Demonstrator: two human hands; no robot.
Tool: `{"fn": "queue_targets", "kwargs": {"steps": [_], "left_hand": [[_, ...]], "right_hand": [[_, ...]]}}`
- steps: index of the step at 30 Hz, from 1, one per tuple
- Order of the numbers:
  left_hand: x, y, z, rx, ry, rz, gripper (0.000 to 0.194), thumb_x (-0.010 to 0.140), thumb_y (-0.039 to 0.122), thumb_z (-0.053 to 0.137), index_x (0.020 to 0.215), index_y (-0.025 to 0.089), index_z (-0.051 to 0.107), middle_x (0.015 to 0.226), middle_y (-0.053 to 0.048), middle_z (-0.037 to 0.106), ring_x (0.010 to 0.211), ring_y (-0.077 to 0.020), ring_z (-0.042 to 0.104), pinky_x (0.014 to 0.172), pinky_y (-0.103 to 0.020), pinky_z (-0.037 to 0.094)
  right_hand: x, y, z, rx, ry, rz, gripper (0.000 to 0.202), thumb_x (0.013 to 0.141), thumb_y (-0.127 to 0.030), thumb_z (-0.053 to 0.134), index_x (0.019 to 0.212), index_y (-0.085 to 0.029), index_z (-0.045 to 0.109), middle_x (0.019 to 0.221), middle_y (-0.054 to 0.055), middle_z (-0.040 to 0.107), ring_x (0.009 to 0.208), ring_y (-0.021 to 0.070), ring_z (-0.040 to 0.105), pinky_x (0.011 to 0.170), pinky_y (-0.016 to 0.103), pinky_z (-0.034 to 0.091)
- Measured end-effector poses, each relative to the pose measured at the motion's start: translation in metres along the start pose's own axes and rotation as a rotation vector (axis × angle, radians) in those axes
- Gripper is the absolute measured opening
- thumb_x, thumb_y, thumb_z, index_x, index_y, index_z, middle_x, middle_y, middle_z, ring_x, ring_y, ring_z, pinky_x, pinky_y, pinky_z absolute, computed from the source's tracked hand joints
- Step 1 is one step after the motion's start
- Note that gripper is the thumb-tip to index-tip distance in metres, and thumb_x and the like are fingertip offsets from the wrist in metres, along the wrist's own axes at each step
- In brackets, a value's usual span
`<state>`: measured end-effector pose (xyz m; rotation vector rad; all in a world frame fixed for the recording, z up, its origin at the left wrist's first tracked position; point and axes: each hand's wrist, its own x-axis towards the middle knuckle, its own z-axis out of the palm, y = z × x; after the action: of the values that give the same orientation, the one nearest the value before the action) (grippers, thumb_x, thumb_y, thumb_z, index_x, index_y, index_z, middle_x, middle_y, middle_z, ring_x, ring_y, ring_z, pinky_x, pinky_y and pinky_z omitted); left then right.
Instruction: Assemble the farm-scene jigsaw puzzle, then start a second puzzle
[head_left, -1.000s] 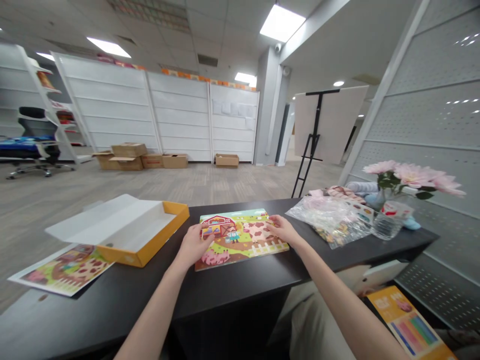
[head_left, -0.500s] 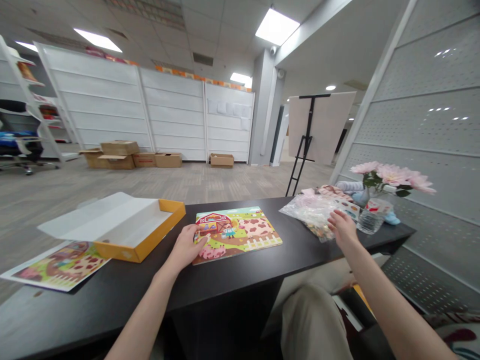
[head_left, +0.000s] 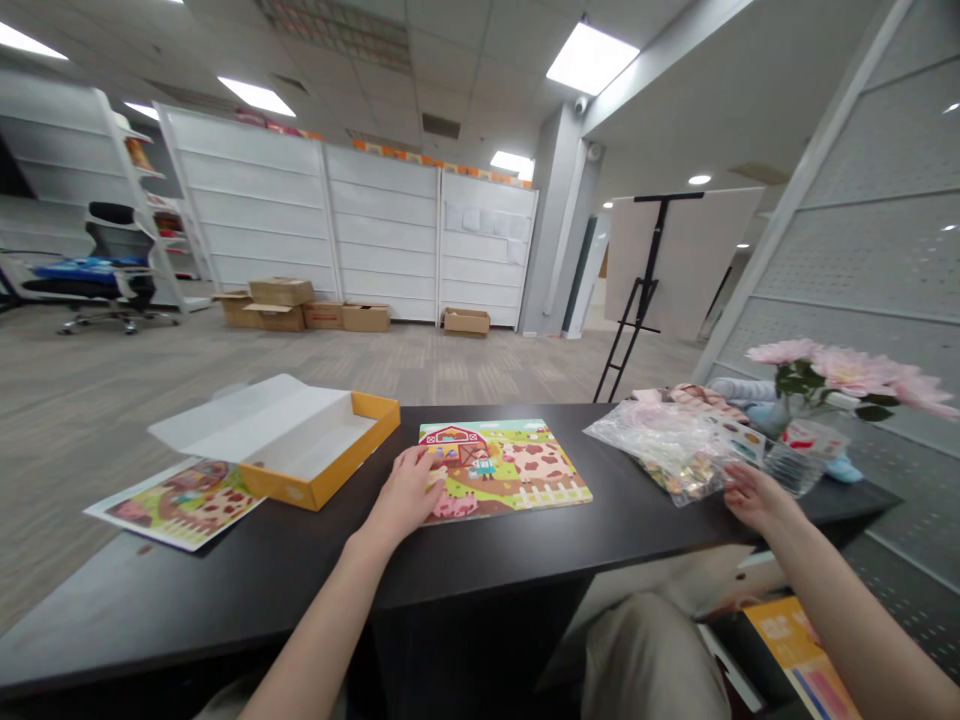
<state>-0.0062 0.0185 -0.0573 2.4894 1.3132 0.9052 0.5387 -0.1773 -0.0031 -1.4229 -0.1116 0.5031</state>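
Note:
A farm picture board (head_left: pixel 517 465) with a red barn, a spotted cow and a pink pig lies flat on the dark table (head_left: pixel 480 555). My left hand (head_left: pixel 409 492) rests on its left edge, thumb and fingers apart over the pig and barn side. To the right, a clear plastic bag (head_left: pixel 660 445) holds small colourful pieces, too small to make out. At this bag's right edge is my right hand (head_left: pixel 757 497), its fingers curled together on the plastic; the fingertips are partly hidden.
An open yellow box (head_left: pixel 322 480) with a white lid stands left, by a printed farm sheet (head_left: pixel 187 505). Pink flowers (head_left: pixel 847 370) in a clear vase (head_left: pixel 799 460) and folded cloths (head_left: pixel 709 400) are at the right end. Below the tabletop sits a yellow package (head_left: pixel 799 650).
My right hand has come down from above the bag to its right edge, fingers now closed there. My left hand stays on the board's left edge. The view has turned left.

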Motion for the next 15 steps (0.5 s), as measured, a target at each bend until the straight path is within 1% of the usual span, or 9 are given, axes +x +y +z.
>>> {"fn": "queue_targets", "kwargs": {"steps": [2, 4, 7, 10, 12, 15], "left_hand": [[-0.001, 0.002, -0.003, 0.008, -0.015, 0.028, 0.029, 0.090, 0.030, 0.051, 0.109, 0.016, 0.066, 0.129, -0.016, 0.056, 0.128, -0.0315, 0.047, 0.109, -0.047, 0.042], [-0.001, 0.004, -0.004, 0.017, -0.038, 0.045, 0.027, 0.090, 0.028, 0.051, 0.108, 0.016, 0.066, 0.128, -0.015, 0.056, 0.128, -0.0317, 0.047, 0.108, -0.048, 0.042], [-0.001, 0.004, -0.003, 0.037, -0.068, 0.056, 0.027, 0.091, 0.029, 0.049, 0.108, 0.017, 0.066, 0.132, -0.016, 0.055, 0.131, -0.0320, 0.045, 0.108, -0.049, 0.042], [-0.002, 0.003, -0.001, 0.054, -0.104, 0.057, 0.028, 0.094, 0.031, 0.045, 0.108, 0.019, 0.066, 0.134, -0.016, 0.053, 0.133, -0.0315, 0.043, 0.108, -0.049, 0.041], [-0.002, 0.004, -0.001, 0.053, -0.122, 0.054, 0.029, 0.094, 0.031, 0.043, 0.108, 0.019, 0.066, 0.134, -0.016, 0.053, 0.134, -0.0315, 0.043, 0.108, -0.049, 0.041], [-0.003, 0.006, -0.002, 0.033, -0.134, 0.038, 0.029, 0.094, 0.032, 0.043, 0.107, 0.020, 0.066, 0.134, -0.016, 0.054, 0.133, -0.0318, 0.042, 0.108, -0.051, 0.040]], "right_hand": [[-0.004, -0.006, 0.006, 0.002, 0.024, -0.059, 0.020, 0.073, -0.004, 0.065, 0.074, -0.020, 0.053, 0.070, -0.001, 0.053, 0.044, 0.0075, 0.046, 0.031, 0.013, 0.032], [-0.011, -0.015, 0.016, -0.001, 0.048, -0.140, 0.019, 0.071, -0.006, 0.069, 0.077, -0.019, 0.057, 0.073, 0.000, 0.055, 0.047, 0.0084, 0.050, 0.032, 0.013, 0.035], [-0.030, -0.031, 0.033, -0.042, 0.033, -0.323, 0.019, 0.070, -0.011, 0.073, 0.085, -0.018, 0.064, 0.080, 0.003, 0.059, 0.052, 0.0090, 0.053, 0.035, 0.013, 0.036], [-0.049, -0.052, 0.049, -0.098, 0.011, -0.483, 0.026, 0.068, -0.014, 0.074, 0.091, -0.019, 0.065, 0.084, 0.005, 0.061, 0.052, 0.0099, 0.052, 0.036, 0.017, 0.036], [-0.058, -0.067, 0.056, -0.123, 0.020, -0.534, 0.030, 0.067, -0.015, 0.073, 0.095, -0.018, 0.065, 0.089, 0.007, 0.063, 0.053, 0.0097, 0.053, 0.036, 0.017, 0.036], [-0.067, -0.086, 0.061, -0.167, 0.032, -0.587, 0.039, 0.067, -0.016, 0.073, 0.106, -0.017, 0.067, 0.103, 0.011, 0.066, 0.053, 0.0080, 0.055, 0.039, 0.017, 0.038]]}}
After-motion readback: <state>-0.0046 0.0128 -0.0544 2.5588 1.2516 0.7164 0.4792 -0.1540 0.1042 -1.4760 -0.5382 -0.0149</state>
